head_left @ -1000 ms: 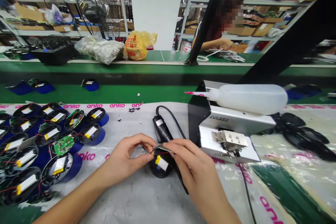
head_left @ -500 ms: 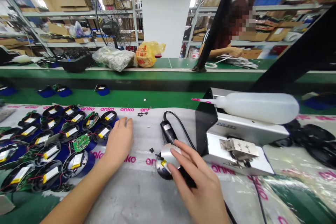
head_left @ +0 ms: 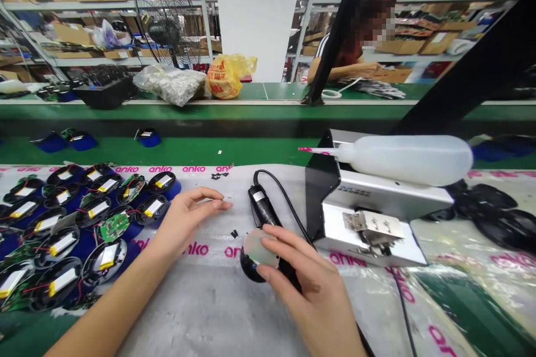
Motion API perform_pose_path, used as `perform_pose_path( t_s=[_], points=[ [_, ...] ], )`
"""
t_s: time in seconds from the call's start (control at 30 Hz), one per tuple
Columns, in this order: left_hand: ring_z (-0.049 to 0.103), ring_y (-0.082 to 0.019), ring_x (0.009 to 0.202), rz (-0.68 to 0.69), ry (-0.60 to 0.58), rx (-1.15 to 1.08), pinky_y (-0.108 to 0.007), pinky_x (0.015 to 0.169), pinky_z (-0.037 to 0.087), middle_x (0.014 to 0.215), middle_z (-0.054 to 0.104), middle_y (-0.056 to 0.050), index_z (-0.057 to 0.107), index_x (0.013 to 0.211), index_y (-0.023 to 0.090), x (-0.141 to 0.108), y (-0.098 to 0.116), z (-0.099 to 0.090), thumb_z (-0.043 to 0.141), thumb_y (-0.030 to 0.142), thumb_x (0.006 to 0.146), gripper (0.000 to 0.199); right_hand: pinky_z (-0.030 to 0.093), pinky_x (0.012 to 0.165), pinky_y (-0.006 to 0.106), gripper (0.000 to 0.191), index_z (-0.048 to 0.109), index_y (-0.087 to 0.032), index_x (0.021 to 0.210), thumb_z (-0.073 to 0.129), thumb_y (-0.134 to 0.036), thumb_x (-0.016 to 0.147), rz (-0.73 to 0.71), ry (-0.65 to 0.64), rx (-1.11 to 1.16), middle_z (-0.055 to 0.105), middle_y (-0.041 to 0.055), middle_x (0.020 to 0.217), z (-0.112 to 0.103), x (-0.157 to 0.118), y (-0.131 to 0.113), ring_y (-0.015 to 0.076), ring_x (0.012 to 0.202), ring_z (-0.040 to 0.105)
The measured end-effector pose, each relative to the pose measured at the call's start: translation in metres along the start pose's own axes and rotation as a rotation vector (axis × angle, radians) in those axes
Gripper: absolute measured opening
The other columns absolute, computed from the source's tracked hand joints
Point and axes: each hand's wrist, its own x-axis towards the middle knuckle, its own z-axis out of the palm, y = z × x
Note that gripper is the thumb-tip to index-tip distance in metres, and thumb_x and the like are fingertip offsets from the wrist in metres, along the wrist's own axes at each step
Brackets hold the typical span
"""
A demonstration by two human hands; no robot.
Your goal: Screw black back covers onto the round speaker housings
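My right hand [head_left: 307,279] has thumb and fingers closed on a pale flat piece [head_left: 257,245], greyish and shiny, tilted over a round black housing [head_left: 250,269]. Part of both is hidden by the fingers. My left hand [head_left: 196,209] is held over the sheet, fingers stretched to the right, nothing in them. Beside it, several round blue-and-black housings [head_left: 153,207] with white-and-yellow batteries, wires and green circuit boards stand in rows. A black corded cylindrical tool [head_left: 264,206] lies just behind the pale piece. Small black parts [head_left: 234,233] are scattered between the hands.
A silver-and-black machine [head_left: 372,234] stands at right, with a white squeeze bottle [head_left: 412,159] lying on top. Black round parts [head_left: 502,220] lie farther right. Behind the green bench strip, a plastic bag [head_left: 171,83] and a yellow bag [head_left: 226,77] sit near a co-worker's hands [head_left: 368,70].
My left hand has moved right, away from the rows of housings. The pale piece has turned in my right hand and the yellow bit beneath it no longer shows. The view has shifted slightly.
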Motion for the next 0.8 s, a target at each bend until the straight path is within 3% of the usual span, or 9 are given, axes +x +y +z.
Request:
perform_pose_path(
  t_s=[0.17,0.4,0.53,0.8],
  points=[
    [0.075,-0.014,0.069,-0.160,-0.130,-0.400,-0.031,0.081,0.062,0.082,0.071,0.001,0.074,0.072,0.017,-0.007,0.000,0.007,0.094,0.025,0.059,0.026,0.060,0.093,0.027,0.024,0.073,-0.023,0.112,0.069,-0.019,0.088,-0.159,0.008,-0.151,0.070,0.0062,0.122,-0.002,0.000,-0.003,0.0189,0.105,0.072],
    [0.061,-0.005,0.048,-0.320,-0.291,-0.648,-0.020,0.056,0.055,0.067,0.066,0.003,0.077,0.066,0.018,-0.015,-0.009,0.021,0.097,0.034,0.056,0.027,0.052,0.101,0.015,0.025,0.067,-0.019,0.114,0.069,-0.017,0.090,-0.275,-0.009,-0.214,0.068,0.0049,0.127,-0.002,-0.003,-0.005,0.0118,0.110,0.069],
    [0.059,-0.005,0.054,-0.359,-0.327,-0.666,-0.016,0.053,0.049,0.070,0.067,0.001,0.078,0.065,0.017,-0.019,-0.009,0.026,0.096,0.034,0.059,0.026,0.050,0.103,0.014,0.026,0.066,-0.017,0.116,0.068,-0.016,0.090,-0.325,-0.072,-0.262,0.067,0.0060,0.128,-0.001,-0.004,-0.004,0.0113,0.110,0.069],
    [0.064,-0.009,0.065,-0.392,-0.338,-0.681,-0.016,0.058,0.051,0.075,0.072,0.000,0.080,0.066,0.021,-0.019,-0.010,0.026,0.097,0.028,0.059,0.019,0.055,0.100,0.018,0.028,0.064,-0.017,0.118,0.069,-0.016,0.090,-0.321,-0.107,-0.259,0.066,0.0081,0.131,0.000,-0.007,-0.003,0.0135,0.109,0.070]
  ],
)
